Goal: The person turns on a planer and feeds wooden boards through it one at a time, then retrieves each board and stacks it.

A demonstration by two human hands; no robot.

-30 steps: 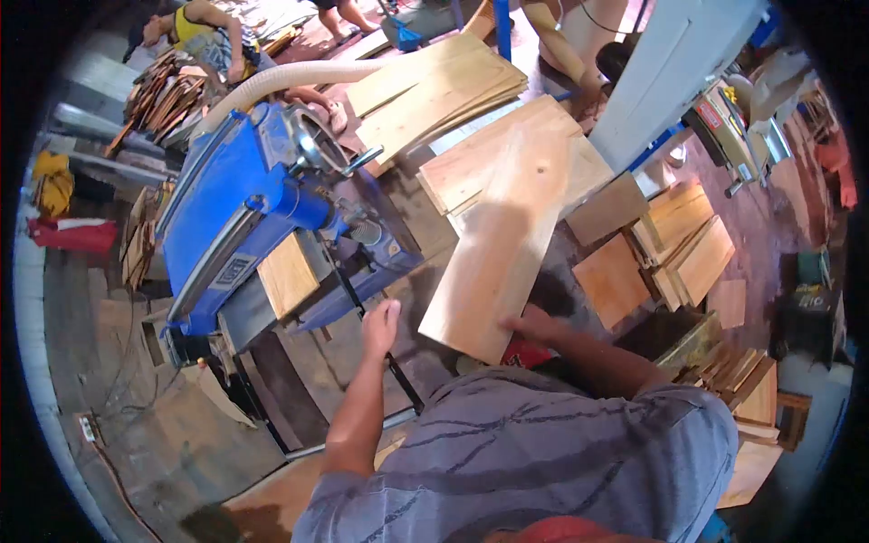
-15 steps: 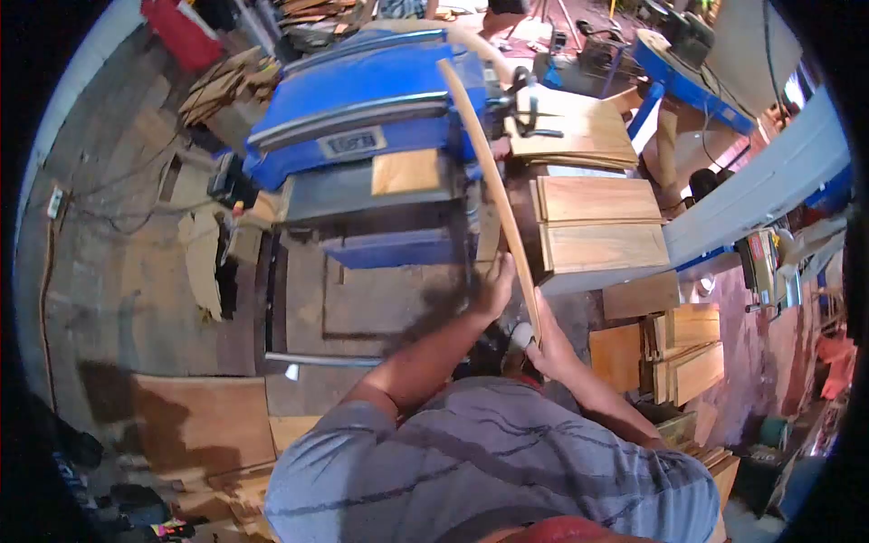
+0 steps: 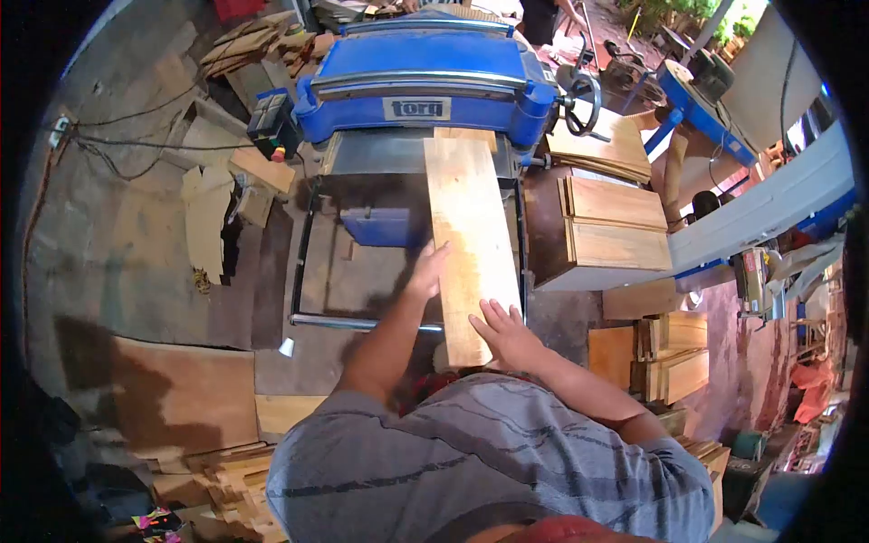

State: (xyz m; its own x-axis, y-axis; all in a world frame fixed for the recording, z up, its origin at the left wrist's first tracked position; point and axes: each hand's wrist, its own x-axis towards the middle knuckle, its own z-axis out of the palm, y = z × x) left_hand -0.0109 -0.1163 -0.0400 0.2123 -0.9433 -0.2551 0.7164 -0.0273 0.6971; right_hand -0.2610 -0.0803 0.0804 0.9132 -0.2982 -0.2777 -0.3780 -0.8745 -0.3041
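Board: long pale plank, running from just in front of the person's belly up to the blue machine, far end over the machine's flat bed
Left hand: closed on the board's left edge, about halfway along; the fingers underneath are hidden
Right hand: spread fairly wide, fingers on top of the board by the near end, right side
Blue machine: straight ahead, "torq" on the label, hand wheel on its right
Second piece of wood: in the machine's mouth, right at the board's far end; can't tell if they touch
Boards on the right: neat pile near the machine, smaller stack closer to the person
Floor on the left: brown sheet lying flat
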